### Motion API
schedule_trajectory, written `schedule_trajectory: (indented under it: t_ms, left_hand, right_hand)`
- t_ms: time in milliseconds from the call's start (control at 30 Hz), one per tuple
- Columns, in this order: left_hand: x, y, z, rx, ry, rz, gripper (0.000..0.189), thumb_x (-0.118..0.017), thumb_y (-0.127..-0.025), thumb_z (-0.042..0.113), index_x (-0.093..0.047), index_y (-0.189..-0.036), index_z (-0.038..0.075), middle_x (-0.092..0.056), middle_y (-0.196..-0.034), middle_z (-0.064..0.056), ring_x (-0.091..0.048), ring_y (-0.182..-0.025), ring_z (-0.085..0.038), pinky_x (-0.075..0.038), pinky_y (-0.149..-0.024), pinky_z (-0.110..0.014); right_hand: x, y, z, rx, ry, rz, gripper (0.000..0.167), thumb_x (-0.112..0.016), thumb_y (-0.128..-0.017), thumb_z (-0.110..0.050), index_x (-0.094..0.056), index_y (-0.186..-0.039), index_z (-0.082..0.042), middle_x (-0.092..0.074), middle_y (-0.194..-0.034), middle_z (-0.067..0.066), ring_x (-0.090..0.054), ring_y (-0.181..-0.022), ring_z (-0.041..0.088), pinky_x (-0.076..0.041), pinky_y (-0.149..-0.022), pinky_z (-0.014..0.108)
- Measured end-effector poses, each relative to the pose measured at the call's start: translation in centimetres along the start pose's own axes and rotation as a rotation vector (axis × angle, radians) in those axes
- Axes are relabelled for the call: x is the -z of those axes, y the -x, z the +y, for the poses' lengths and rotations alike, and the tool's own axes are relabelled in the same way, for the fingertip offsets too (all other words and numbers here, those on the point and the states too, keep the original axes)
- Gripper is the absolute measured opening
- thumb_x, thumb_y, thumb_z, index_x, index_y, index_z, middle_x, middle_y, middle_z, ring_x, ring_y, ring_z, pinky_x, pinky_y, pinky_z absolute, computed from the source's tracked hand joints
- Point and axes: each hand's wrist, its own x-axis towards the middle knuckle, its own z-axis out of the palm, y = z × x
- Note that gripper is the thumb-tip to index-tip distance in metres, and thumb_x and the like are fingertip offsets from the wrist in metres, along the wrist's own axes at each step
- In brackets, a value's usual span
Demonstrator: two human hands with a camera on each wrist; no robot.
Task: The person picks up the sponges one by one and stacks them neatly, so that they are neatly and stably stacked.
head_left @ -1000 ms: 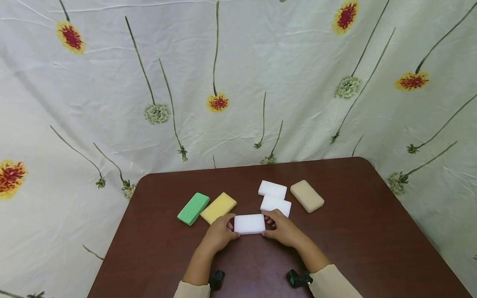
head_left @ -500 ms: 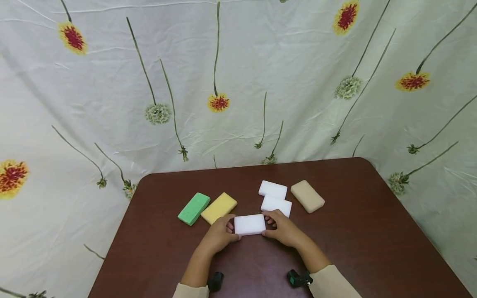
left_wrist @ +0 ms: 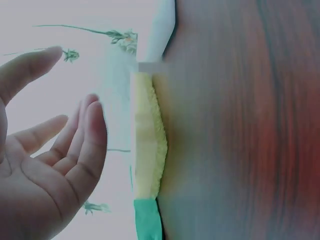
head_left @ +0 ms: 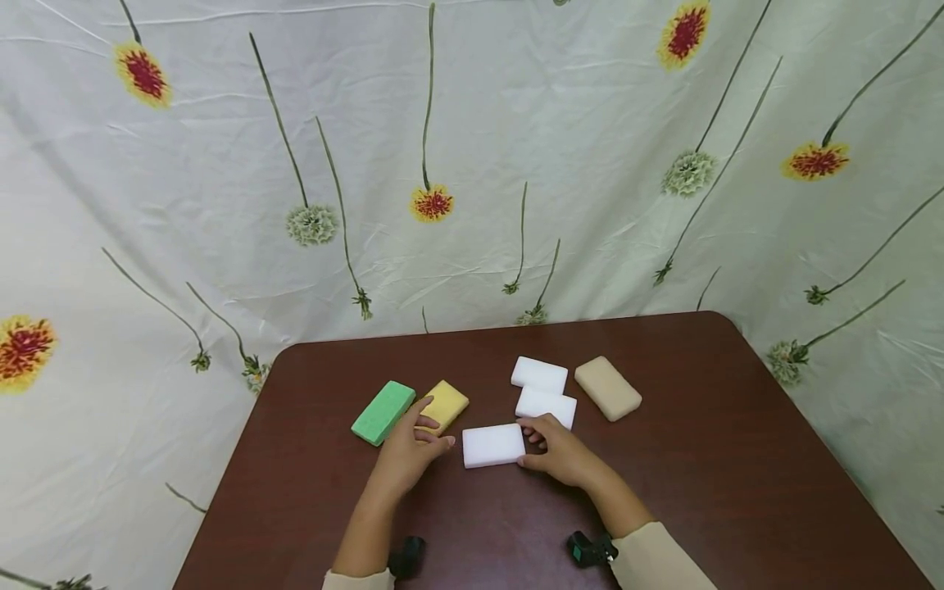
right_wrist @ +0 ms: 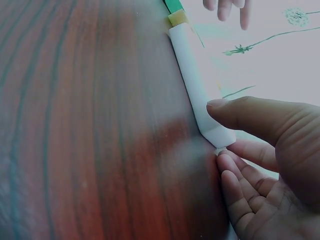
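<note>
A white rectangular sponge (head_left: 492, 447) lies flat on the table, with its long side roughly across my front. My right hand (head_left: 564, 453) pinches its right end between thumb and fingers; the right wrist view shows the thumb on the near edge of the white sponge (right_wrist: 192, 75). To the left, my left hand (head_left: 404, 457) is apart from that sponge, fingers spread and bent loosely. In the head view it overlaps part of a yellow sponge (head_left: 450, 403). Nothing sits in the left palm in the left wrist view, where the yellow sponge (left_wrist: 149, 140) stands beyond the fingers.
A green sponge (head_left: 383, 413) lies left of the yellow one. Behind my right hand, a white sponge (head_left: 546, 404) touches another white sponge (head_left: 540, 374), and a beige sponge (head_left: 608, 388) lies beside them. A flowered cloth (head_left: 472, 147) hangs behind the brown table (head_left: 701, 459).
My left hand has let go of the white sponge's left end and moved left and slightly away from me, over the yellow sponge. The right hand keeps its hold.
</note>
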Motion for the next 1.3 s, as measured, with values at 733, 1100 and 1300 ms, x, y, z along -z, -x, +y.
schedule_trajectory:
  t_ms: [733,1100,1300]
  left_hand:
    - [2.0,-0.1,-1.7,0.076,-0.041,0.111,0.077,-0.077,-0.091,0.023,-0.038,-0.156,0.015,-0.053,-0.138,-0.015,-0.058,-0.123,-0.029,-0.054,-0.089,-0.038]
    - [2.3,0.2,-2.6,0.144,-0.085,0.135,0.080,-0.076,-0.091,0.026,-0.036,-0.157,0.010,-0.050,-0.138,-0.017,-0.054,-0.130,-0.034,-0.052,-0.095,-0.048]
    - [2.4,0.4,-3.0,0.157,-0.111,0.123,0.080,-0.075,-0.091,0.025,-0.033,-0.157,0.005,-0.046,-0.141,-0.023,-0.051,-0.130,-0.039,-0.050,-0.098,-0.052]
  right_hand:
    - [-0.1,-0.2,-0.1,-0.032,-0.002,-0.005,0.056,-0.080,-0.087,-0.014,-0.058,-0.136,-0.002,-0.055,-0.115,0.008,-0.052,-0.106,0.019,-0.049,-0.090,0.026]
    - [-0.2,-0.4,-0.2,-0.020,0.010,-0.017,0.057,-0.079,-0.087,-0.014,-0.056,-0.138,-0.001,-0.055,-0.114,0.008,-0.052,-0.105,0.019,-0.048,-0.089,0.026]
    - [-0.2,-0.2,-0.2,-0.007,0.013,-0.009,0.057,-0.080,-0.087,-0.013,-0.057,-0.137,0.000,-0.054,-0.112,0.010,-0.052,-0.103,0.021,-0.049,-0.088,0.027]
